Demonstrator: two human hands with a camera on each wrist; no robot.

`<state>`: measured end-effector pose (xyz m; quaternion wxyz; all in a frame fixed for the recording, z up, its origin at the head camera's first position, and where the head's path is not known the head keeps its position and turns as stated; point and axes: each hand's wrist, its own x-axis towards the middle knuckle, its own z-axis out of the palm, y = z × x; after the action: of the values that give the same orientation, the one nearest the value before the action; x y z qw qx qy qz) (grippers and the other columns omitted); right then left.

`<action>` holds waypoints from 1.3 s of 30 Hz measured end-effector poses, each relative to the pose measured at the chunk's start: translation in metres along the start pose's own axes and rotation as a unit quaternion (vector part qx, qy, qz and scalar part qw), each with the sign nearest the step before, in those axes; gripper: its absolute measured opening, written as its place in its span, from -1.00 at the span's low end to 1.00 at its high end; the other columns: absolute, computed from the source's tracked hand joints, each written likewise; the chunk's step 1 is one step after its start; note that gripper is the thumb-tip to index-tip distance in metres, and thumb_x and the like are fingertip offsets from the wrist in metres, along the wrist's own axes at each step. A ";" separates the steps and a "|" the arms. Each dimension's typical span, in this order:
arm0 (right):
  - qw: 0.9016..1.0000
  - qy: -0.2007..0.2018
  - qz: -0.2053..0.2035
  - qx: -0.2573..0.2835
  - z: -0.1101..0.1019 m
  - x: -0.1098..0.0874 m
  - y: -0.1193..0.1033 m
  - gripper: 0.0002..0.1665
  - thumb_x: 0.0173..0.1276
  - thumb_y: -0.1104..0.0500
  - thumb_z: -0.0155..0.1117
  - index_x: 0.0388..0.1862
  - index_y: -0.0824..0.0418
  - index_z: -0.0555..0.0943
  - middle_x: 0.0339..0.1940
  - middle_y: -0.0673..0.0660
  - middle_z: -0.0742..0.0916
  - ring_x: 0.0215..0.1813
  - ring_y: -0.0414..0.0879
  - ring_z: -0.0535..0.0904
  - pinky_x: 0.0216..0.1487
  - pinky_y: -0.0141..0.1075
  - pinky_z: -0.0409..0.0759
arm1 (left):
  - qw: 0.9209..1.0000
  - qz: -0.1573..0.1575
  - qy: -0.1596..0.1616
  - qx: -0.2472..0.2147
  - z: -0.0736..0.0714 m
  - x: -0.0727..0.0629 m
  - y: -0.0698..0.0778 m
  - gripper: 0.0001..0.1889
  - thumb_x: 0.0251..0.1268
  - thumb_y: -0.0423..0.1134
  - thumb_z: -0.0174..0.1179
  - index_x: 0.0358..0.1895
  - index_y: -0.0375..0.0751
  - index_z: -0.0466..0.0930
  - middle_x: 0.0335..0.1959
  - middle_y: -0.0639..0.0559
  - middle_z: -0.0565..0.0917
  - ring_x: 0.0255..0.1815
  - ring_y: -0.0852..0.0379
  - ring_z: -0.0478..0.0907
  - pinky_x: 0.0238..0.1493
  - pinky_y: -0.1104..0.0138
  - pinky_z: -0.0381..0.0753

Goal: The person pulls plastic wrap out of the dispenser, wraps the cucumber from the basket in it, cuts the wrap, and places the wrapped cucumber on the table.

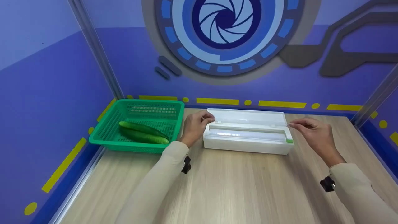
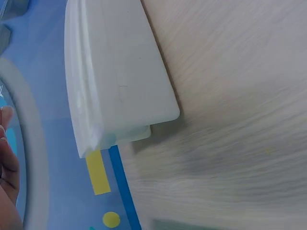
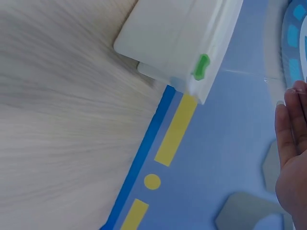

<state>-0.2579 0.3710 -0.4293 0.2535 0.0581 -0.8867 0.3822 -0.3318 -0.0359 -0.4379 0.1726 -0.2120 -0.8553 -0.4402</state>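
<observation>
A white cling film dispenser box (image 1: 245,147) lies lengthwise on the wooden table, its lid (image 1: 245,115) raised at the back. Inside sits a roll of clear film (image 1: 245,134). At the box's left end, the left hand (image 1: 195,126) pinches with thumb and fingers by the upper corner. Off the right end, the right hand (image 1: 317,137) pinches thumb to index finger. A thin edge of cling film (image 3: 247,74) shows as a faint line between box and hand in the right wrist view. A green slider (image 1: 289,141) marks the right end of the frame over the roll.
To the left stands a green plastic basket (image 1: 133,147) holding two cucumbers (image 1: 146,137). The wooden table (image 1: 230,186) meets a blue printed wall (image 1: 130,68) just behind the box. Metal posts (image 1: 99,53) rise at the back corners.
</observation>
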 end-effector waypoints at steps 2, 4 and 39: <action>1.000 0.007 -0.004 0.002 -0.002 0.001 -0.002 -0.80 0.43 0.11 0.54 -0.08 0.20 0.86 -0.21 0.12 0.86 -0.24 -0.42 0.64 -0.26 -0.62 0.52 | 1.000 0.009 0.004 0.007 -0.004 0.002 0.003 -0.93 0.45 -0.22 0.40 -0.17 -0.11 0.81 -0.28 0.13 0.80 -0.33 0.19 0.60 -0.21 0.34 0.61; 1.000 0.015 -0.008 0.004 -0.004 0.002 -0.005 -0.81 0.41 0.14 0.55 -0.09 0.20 0.86 -0.23 0.13 0.85 -0.27 -0.41 0.64 -0.28 -0.61 0.50 | 1.000 0.017 0.007 0.017 -0.007 0.004 0.006 -0.93 0.46 -0.21 0.38 -0.17 -0.10 0.81 -0.28 0.14 0.80 -0.33 0.20 0.61 -0.22 0.35 0.62; 0.994 0.048 -0.057 0.080 -0.055 0.019 -0.047 -0.88 0.33 0.42 0.53 -0.17 0.41 0.82 -0.29 -0.14 0.82 -0.27 -0.33 0.71 -0.20 -0.60 0.59 | 0.974 0.193 0.111 0.040 -0.052 0.018 0.044 -0.92 0.40 -0.25 0.42 -0.21 -0.17 0.76 -0.30 0.03 0.80 -0.32 0.13 0.70 -0.30 0.23 0.64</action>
<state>-0.2376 0.3783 -0.3576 0.3113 0.1105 -0.8355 0.4390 -0.3189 -0.0524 -0.3704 0.3570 -0.3156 -0.7906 -0.3846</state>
